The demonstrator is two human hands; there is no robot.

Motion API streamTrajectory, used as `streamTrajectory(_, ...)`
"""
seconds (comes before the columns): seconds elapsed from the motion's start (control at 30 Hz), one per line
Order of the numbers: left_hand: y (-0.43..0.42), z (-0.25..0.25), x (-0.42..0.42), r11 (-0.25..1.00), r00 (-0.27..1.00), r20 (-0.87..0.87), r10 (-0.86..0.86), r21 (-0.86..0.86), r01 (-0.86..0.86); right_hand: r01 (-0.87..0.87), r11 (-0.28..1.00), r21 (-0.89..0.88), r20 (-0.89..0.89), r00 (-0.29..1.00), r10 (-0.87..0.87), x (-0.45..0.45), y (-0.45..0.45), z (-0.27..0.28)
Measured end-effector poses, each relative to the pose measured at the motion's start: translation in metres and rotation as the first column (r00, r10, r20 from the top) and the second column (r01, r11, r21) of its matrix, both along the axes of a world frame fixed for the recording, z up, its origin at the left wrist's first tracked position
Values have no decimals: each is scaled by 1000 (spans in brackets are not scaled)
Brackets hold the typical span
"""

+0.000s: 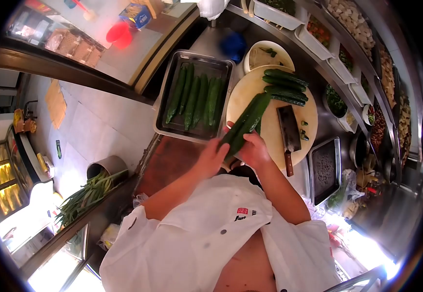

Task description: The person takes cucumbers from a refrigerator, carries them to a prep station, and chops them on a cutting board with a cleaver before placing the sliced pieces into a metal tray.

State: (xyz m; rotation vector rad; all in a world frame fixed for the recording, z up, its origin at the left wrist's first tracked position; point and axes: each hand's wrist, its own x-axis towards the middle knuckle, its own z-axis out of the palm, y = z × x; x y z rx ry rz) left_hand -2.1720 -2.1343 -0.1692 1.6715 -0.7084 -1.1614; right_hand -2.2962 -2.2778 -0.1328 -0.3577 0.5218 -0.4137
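Observation:
Both my hands hold cucumbers (245,121) near the front left edge of the round cutting board (270,127). My left hand (212,156) is wrapped round their lower end from the left. My right hand (254,150) grips the same end from the right. On the board, more cucumbers (285,86) lie at the back, beside a cleaver (288,129) with a wooden handle. Small cut cucumber ends (304,135) are right of the blade. To the left, a metal tray (159,121) holds several whole cucumbers (202,101).
Behind the board stands a white bowl (289,61) with scraps. An empty-looking dark tray (324,170) is at the right. Food containers (313,41) line the shelf at the upper right. Green onions (82,199) hang from a metal pot (108,165) at lower left.

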Motion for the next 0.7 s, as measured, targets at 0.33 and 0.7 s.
streamTrajectory(0.33, -8, 39, -22, 966, 970, -44, -237, -115, 231, 120, 989, 90, -223, 970, -97, -31, 16, -3)
streamTrajectory(0.7, -18, -78, 130, 940, 723, 672, -163, 328, -93, 174, 984, 45, -210, 964, -161, -58, 23, 13)
